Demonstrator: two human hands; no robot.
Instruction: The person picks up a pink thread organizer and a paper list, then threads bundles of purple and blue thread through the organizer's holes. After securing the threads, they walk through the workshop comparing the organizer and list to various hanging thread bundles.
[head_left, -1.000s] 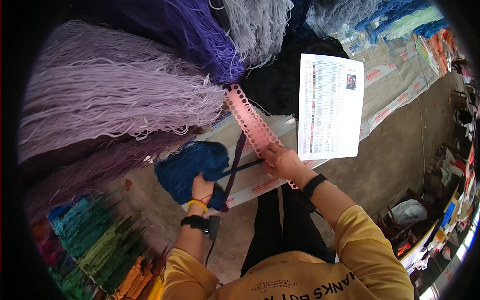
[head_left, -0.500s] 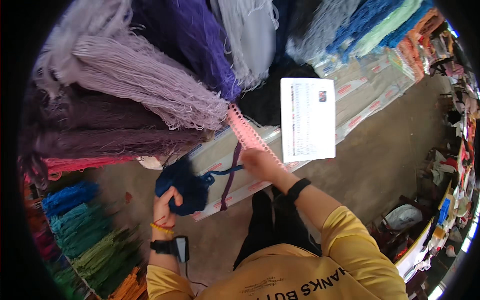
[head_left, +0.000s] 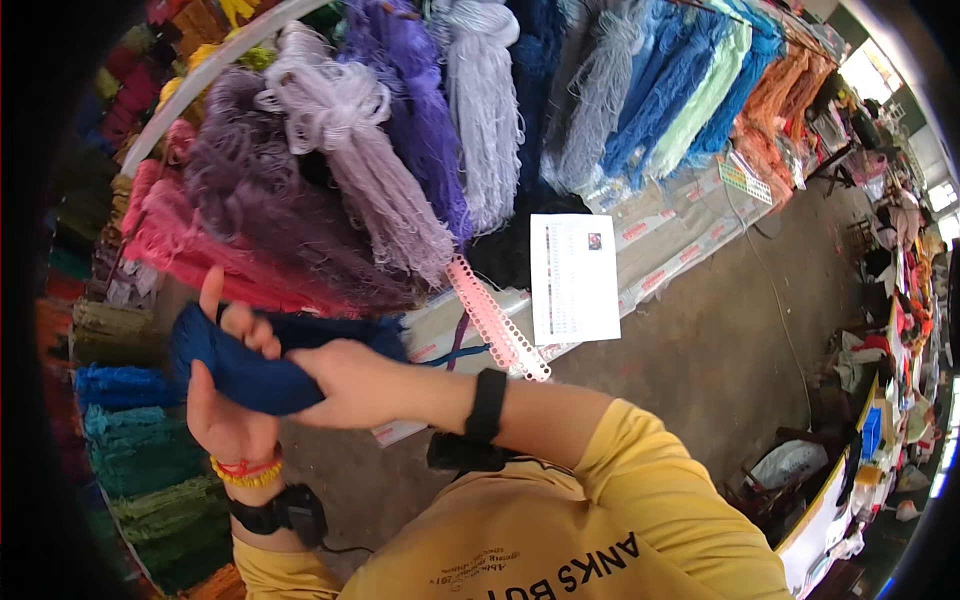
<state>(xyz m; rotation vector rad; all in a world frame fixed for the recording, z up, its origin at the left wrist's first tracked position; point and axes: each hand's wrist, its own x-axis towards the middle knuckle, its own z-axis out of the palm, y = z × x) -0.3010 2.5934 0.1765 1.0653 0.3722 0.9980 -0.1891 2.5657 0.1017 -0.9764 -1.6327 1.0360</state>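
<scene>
A dark blue yarn hank (head_left: pixel 245 365) is held between both hands at the left, over the table's near left corner. My left hand (head_left: pixel 235 410) has it across the palm, thumb on the near side and some fingers curled over the far side; the index finger points up. My right hand (head_left: pixel 350 380) is closed round the hank's right part, and its fingertips are hidden. More dark blue yarn trails behind the right wrist toward the table. A pink strip with punched holes along its edges (head_left: pixel 490 325) lies right of the hands, beside a short blue strand (head_left: pixel 463 354) and a purple strand (head_left: pixel 460 330).
A printed sheet (head_left: pixel 575 310) lies on the plastic-covered table (head_left: pixel 650 275). Along its back are mauve (head_left: pixel 390 190), purple (head_left: pixel 425 120), grey-white (head_left: pixel 485 120) and blue (head_left: pixel 650 120) hanks. Pink yarn (head_left: pixel 220 255) is at the left; green and teal hanks (head_left: pixel 150 470) are stacked below it.
My left hand has raised the blue hank leftward. My right hand has moved left from beside the pink strip to grip the hank. The view has shifted, showing more of the back hanks.
</scene>
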